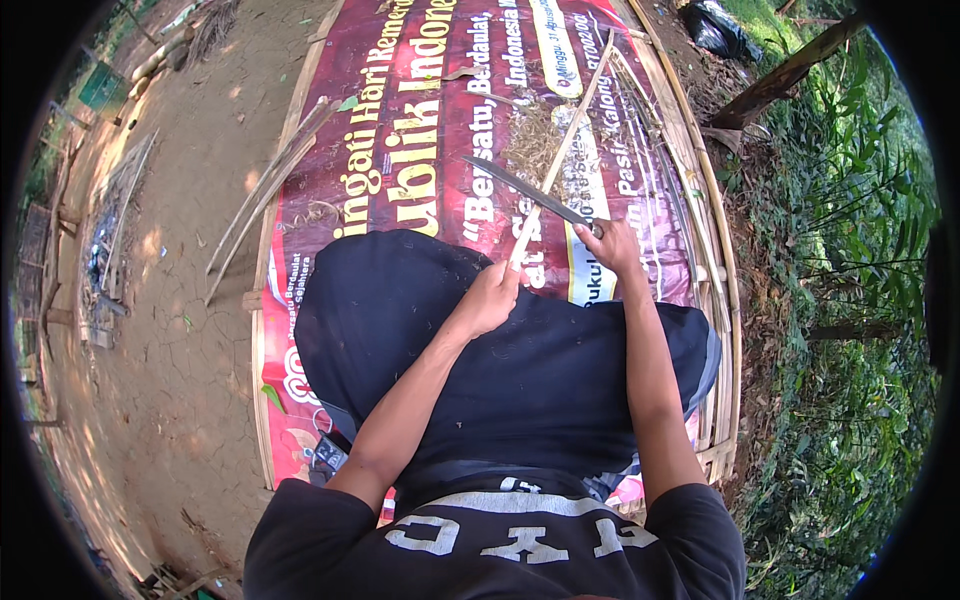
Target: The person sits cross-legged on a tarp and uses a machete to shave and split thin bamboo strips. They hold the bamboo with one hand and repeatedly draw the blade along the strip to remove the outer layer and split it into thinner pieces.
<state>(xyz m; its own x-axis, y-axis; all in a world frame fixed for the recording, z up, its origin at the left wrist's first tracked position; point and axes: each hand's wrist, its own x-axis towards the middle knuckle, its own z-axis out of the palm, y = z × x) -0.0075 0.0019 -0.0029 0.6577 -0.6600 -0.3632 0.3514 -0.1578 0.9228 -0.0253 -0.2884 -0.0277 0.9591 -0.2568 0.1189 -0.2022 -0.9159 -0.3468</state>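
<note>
Head view, knife (522, 187), black bag (718, 30), contents hidden

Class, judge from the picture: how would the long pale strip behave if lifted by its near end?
The strip is probably light, being so narrow. It looks fairly stiff, running nearly straight beyond the left hand, though its slimness suggests slight flex.
</note>
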